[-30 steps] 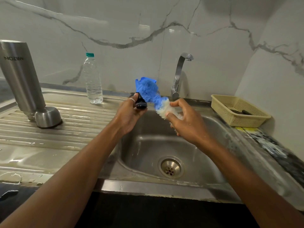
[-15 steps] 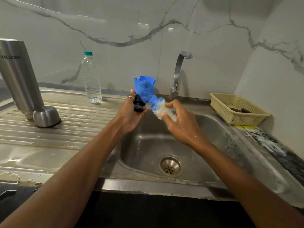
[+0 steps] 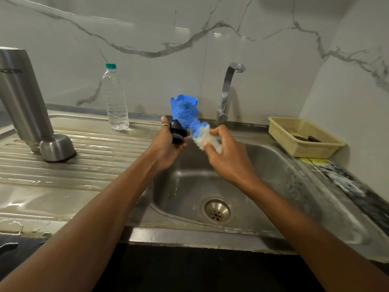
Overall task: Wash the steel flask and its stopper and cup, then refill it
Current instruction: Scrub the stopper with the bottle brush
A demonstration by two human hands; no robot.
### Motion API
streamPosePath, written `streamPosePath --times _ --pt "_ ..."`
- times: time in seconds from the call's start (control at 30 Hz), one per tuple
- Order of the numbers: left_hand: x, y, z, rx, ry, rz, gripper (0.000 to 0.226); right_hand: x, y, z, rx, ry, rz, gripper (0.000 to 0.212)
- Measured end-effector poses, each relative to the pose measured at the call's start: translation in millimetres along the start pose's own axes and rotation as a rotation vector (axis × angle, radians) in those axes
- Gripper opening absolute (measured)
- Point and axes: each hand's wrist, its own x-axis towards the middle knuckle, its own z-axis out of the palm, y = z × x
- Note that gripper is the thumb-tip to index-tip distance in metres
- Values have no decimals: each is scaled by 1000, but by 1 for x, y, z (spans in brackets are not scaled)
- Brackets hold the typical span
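stopper (image 3: 178,133): small, black, round, w/ ridges. It is held up over the sink (image 3: 273,186), near the tap (image 3: 228,91).
L hand (image 3: 168,148): fingers curled round the stopper, thumb up by its side.
R hand (image 3: 229,157): fingers pinch the white end of a fluffy blue & white brush (image 3: 194,123). The blue part lies against the stopper.
stopper feel: prob. light, hard, slippy when wet. Best to grip round the ridged side.
brush feel: soft, bends easy.
flask (image 3: 21,95): tall shiny steel, upside down on the wet desk (image 3: 94,165), left of the sink. Prob. heavy-ish, stiff, slippy. Take it round the middle w/ a whole hand.
cup (image 3: 57,147): shiny steel, upside down, right by the flask's mouth. Can't tell if they touch.
step: I think scrubbing the stopper. Refill not done yet.
water bottle (image 3: 115,98): clear, green cap, at the back of the desk.
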Motion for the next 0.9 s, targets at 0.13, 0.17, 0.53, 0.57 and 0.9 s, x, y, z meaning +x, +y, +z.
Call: streamPosePath --times 0.13,0.17,0.53,0.57,0.9 --pt "-2 4 2 -11 -58 40 56 1 -3 1 17 -8 -4 26" --pt "-3 4 3 -28 -35 42 51 2 0 0 12 -9 14 26" --pt "-3 2 0 -68 55 2 55 1 5 4 -48 -15 4 26" --pt "-3 3 0 -69 42 -3 57 -1 4 3 -48 -17 -19 26" --pt "-1 5 -4 -76 -29 -7 56 -3 4 5 -59 -42 -44 26"
